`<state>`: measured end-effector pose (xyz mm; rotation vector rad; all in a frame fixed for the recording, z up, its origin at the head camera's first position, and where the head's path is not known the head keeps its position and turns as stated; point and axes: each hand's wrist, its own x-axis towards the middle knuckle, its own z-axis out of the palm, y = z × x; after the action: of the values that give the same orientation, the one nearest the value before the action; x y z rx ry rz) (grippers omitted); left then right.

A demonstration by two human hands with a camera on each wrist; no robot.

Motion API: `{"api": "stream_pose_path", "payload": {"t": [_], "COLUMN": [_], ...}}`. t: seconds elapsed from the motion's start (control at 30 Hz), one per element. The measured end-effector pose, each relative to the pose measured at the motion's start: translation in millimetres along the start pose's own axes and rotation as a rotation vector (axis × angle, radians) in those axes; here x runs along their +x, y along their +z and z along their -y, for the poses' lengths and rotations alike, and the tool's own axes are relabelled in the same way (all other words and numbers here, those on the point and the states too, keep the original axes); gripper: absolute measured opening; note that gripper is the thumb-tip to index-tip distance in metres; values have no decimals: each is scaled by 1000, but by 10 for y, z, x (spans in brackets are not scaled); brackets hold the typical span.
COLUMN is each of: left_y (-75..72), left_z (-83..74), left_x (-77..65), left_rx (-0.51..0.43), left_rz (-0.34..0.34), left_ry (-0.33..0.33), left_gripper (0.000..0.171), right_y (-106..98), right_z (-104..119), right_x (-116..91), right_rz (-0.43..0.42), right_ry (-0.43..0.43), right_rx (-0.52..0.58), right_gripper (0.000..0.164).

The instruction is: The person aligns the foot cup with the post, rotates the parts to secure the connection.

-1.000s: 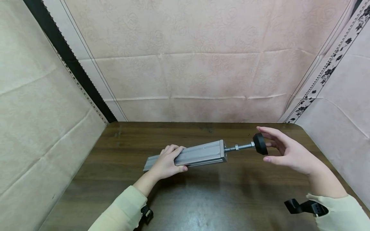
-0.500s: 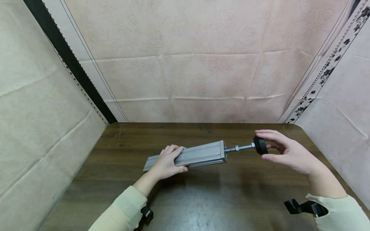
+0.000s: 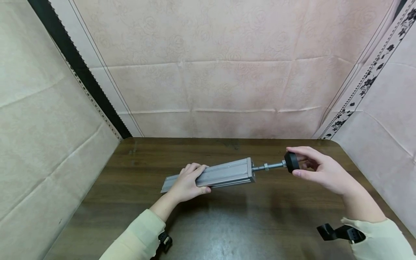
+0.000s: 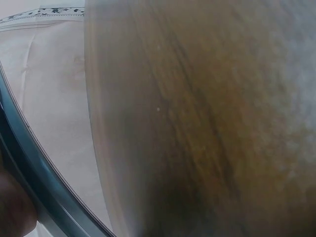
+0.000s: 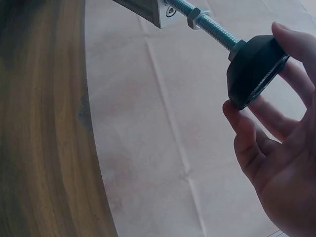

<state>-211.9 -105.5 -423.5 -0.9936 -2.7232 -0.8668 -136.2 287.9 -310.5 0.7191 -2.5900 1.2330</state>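
A silver aluminium profile (image 3: 229, 171) is held over the table, tilted with its right end higher in the head view. My left hand (image 3: 187, 183) grips it near its left end, fingers over the top and thumb along the near side. From the profile's right end sticks a threaded rod (image 3: 275, 165) with a hex nut (image 5: 196, 18) on it. The rod ends in the black round base of a levelling foot (image 5: 254, 69). My right hand (image 3: 320, 169) pinches that base at its rim between thumb and fingers. In the left wrist view only a strip of the profile (image 4: 44, 182) shows.
A brown wood-grain table (image 3: 227, 224) lies under both hands. Pale patterned cloth (image 3: 208, 83) hangs behind its far edge, and more cloth (image 3: 48, 144) stands at the left and right sides. Black camera mounts (image 3: 341, 233) sit at the wrists.
My right hand has closed in on the black base, thumb and fingers coming together on its rim, and shifted slightly left. My left hand and the profile have stayed put.
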Motion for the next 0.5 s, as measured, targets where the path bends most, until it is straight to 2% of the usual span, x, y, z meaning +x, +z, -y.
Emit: {"api": "stream_pose_path", "payload": {"t": [0.3,0.5], "left_y": [6,0], "left_z": [11,2], "left_x": [-9,-16], "left_rx": [-1,12], "left_rz": [-13,-13], "left_ry": [1,-9], "left_gripper": [90,87], "right_y": [22,34], "right_z": [4,-3], "right_x": [38,55], "right_rz": [-35,-51], "right_ry": [44,91], "right_rx": [-62,-67], "right_gripper": [53,47]}}
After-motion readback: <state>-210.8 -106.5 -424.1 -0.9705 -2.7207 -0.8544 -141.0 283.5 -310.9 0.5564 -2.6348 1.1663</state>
